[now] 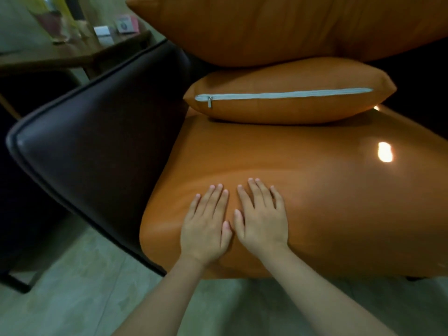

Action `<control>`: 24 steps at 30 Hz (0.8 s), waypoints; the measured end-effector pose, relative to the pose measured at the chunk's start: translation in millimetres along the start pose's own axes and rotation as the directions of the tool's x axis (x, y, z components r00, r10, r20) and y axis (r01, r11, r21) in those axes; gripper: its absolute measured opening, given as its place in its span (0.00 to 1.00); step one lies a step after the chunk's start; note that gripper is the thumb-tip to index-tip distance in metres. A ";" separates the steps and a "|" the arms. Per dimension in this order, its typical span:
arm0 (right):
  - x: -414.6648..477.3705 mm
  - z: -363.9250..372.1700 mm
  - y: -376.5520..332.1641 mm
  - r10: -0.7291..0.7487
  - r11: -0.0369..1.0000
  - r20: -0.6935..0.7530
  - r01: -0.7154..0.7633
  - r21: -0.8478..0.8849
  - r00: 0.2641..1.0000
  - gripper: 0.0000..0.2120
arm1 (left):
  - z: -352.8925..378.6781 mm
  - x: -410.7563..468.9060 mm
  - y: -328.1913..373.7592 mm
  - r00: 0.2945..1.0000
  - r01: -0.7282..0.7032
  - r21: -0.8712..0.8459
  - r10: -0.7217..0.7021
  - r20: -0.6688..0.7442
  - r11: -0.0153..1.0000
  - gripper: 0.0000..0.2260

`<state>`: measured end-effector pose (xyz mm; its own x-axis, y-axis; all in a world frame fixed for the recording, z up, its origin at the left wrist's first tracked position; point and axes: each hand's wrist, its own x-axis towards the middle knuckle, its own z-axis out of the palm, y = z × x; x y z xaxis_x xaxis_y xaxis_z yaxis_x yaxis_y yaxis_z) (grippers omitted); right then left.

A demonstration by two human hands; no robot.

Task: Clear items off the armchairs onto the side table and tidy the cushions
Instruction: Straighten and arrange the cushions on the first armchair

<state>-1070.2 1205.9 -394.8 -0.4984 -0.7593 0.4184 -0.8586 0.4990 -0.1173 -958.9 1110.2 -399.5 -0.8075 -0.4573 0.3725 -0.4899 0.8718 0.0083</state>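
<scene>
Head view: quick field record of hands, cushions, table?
left hand: flat, palm down on glossy orange leather seat cushion, near front edge
right hand: flat beside it, same cushion
small orange pillow with white zipper: lying at seat's rear, zipper facing camera
large orange back cushion: above the pillow
wooden side table: upper left, blurred items on it

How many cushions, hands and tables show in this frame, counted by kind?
Orange cushions: 3 (seat cushion, zipped pillow, back cushion)
Hands: 2 (left hand, right hand, both flat on the seat cushion)
Wooden table: 1 (small things on it too blurred to count)
Total: 6
</scene>
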 end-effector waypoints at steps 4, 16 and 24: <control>1.4 3.5 1.7 0.003 1.000 -0.045 -0.002 0.024 0.999 0.25 | 2.9 0.4 0.4 1.000 -0.025 -0.008 0.025 -0.019 1.000 0.26; -60.6 -65.9 149.7 0.178 0.983 -0.039 -0.176 0.057 0.983 0.25 | -21.6 45.6 177.2 0.995 -0.092 -0.207 0.084 -0.049 0.974 0.27; -75.9 -84.3 298.7 0.449 0.893 -0.128 -0.448 0.043 0.884 0.26 | 12.7 92.1 260.8 0.975 -0.201 -0.081 0.207 0.077 0.976 0.29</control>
<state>-1278.7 1447.8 -385.7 -0.8111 -0.3936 0.4325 -0.5490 0.7675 -0.3310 -1165.2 1293.2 -374.8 -0.9142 -0.2794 0.2937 -0.2897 0.9571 0.0085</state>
